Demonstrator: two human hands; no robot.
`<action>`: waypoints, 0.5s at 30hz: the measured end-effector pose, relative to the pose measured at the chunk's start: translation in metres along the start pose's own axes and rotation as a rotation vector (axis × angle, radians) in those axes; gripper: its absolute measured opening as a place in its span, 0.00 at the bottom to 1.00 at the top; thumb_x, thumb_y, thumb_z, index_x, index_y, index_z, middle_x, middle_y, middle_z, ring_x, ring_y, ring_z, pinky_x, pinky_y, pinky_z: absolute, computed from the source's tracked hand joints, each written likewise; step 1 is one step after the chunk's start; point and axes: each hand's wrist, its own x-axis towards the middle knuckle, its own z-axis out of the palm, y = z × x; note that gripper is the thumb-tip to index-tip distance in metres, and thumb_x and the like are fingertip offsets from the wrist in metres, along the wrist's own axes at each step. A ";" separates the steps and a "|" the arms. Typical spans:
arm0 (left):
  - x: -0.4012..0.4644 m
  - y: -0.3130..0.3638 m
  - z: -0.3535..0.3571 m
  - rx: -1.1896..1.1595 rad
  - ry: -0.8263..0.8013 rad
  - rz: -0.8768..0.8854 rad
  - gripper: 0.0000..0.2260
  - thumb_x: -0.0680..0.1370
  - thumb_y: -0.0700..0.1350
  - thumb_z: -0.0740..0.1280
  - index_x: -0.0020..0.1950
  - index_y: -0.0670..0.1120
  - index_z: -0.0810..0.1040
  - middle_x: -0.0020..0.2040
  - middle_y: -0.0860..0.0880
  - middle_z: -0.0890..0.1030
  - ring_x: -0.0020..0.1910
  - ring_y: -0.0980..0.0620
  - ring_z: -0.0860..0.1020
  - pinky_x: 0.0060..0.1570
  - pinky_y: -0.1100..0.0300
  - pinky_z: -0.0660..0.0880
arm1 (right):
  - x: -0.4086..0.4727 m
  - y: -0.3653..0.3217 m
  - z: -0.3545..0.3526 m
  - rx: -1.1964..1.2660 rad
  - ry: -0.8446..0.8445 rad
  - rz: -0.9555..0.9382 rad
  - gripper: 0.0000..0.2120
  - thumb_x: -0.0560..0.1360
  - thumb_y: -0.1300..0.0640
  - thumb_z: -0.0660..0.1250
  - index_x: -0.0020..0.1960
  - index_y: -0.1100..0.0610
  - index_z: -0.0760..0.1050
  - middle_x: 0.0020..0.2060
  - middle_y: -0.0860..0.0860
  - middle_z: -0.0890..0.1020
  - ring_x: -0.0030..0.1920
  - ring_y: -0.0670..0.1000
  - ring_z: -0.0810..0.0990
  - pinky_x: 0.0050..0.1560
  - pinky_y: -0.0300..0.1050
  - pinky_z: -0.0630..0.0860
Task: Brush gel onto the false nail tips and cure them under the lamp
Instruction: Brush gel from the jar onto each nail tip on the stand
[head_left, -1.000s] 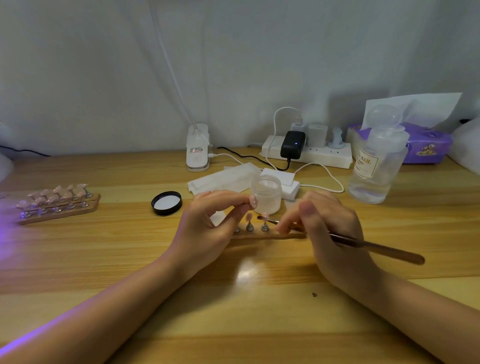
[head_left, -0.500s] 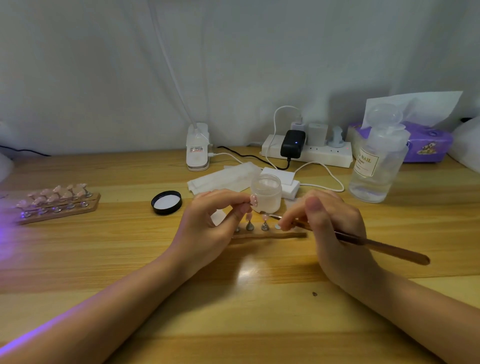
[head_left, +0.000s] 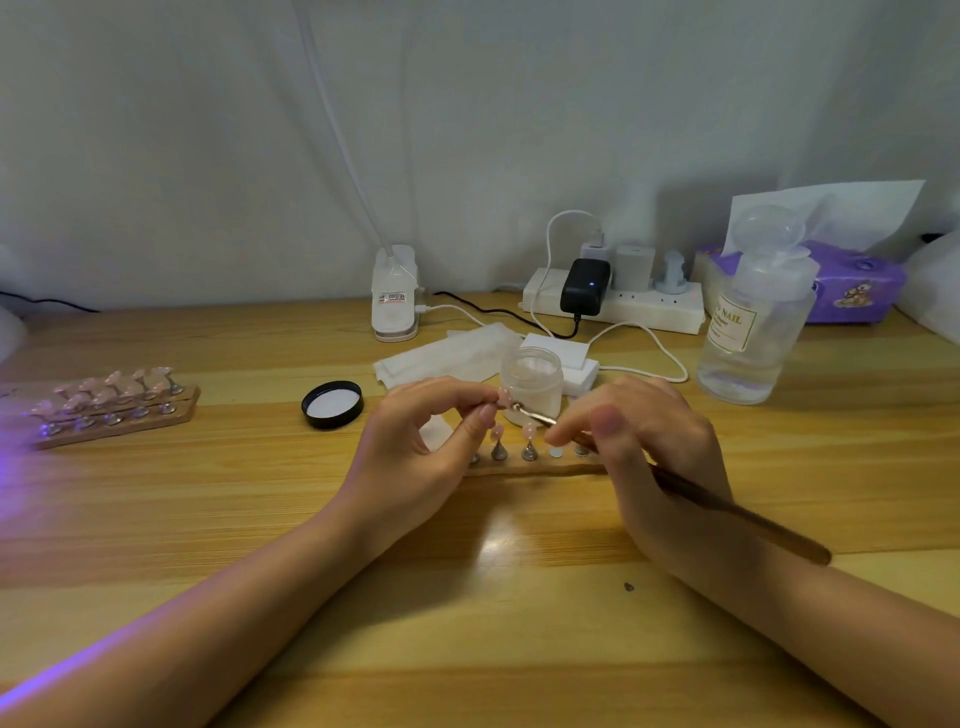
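My left hand (head_left: 415, 447) pinches a small pink nail tip (head_left: 503, 397) between thumb and forefinger, just in front of the open gel jar (head_left: 532, 384). My right hand (head_left: 649, 447) grips a long brown brush (head_left: 727, 506), and its metal ferrule and bristles reach the held tip. Under both hands lies a wooden stand (head_left: 535, 466) with pink tips on metal pegs (head_left: 529, 441). A second wooden stand (head_left: 111, 405) full of pink tips sits far left, near a purple glow (head_left: 15, 447) at the table's left edge.
The jar's black lid (head_left: 332, 404) lies left of the jar. White wipes (head_left: 447, 353) and a white pad (head_left: 563, 356) sit behind it. Farther back stand a white lamp base (head_left: 395, 301), a power strip (head_left: 618, 301) with cables, a clear bottle (head_left: 753, 322) and a purple tissue box (head_left: 852, 286).
The brush tip has moved up from the stand's pegs to the nail tip pinched in my left hand. My left hand has stayed almost still.
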 end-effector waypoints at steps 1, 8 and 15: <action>0.000 0.000 0.000 -0.001 -0.003 0.004 0.11 0.72 0.40 0.66 0.47 0.57 0.76 0.41 0.57 0.81 0.43 0.61 0.79 0.47 0.66 0.74 | 0.001 0.000 0.001 -0.026 -0.010 -0.009 0.26 0.80 0.48 0.49 0.39 0.58 0.80 0.34 0.47 0.81 0.38 0.47 0.78 0.45 0.52 0.71; 0.000 0.002 0.000 0.006 -0.007 -0.011 0.10 0.72 0.41 0.66 0.47 0.57 0.77 0.43 0.56 0.82 0.44 0.59 0.80 0.50 0.54 0.76 | 0.001 0.001 0.002 -0.016 -0.023 0.009 0.26 0.80 0.46 0.49 0.37 0.56 0.80 0.34 0.41 0.78 0.38 0.38 0.76 0.46 0.48 0.70; -0.001 0.002 0.000 -0.007 0.004 0.004 0.06 0.72 0.48 0.66 0.47 0.58 0.77 0.42 0.56 0.82 0.43 0.57 0.80 0.48 0.47 0.76 | 0.001 -0.001 0.002 -0.040 -0.050 -0.025 0.23 0.80 0.48 0.50 0.41 0.57 0.80 0.35 0.48 0.82 0.39 0.48 0.79 0.44 0.53 0.71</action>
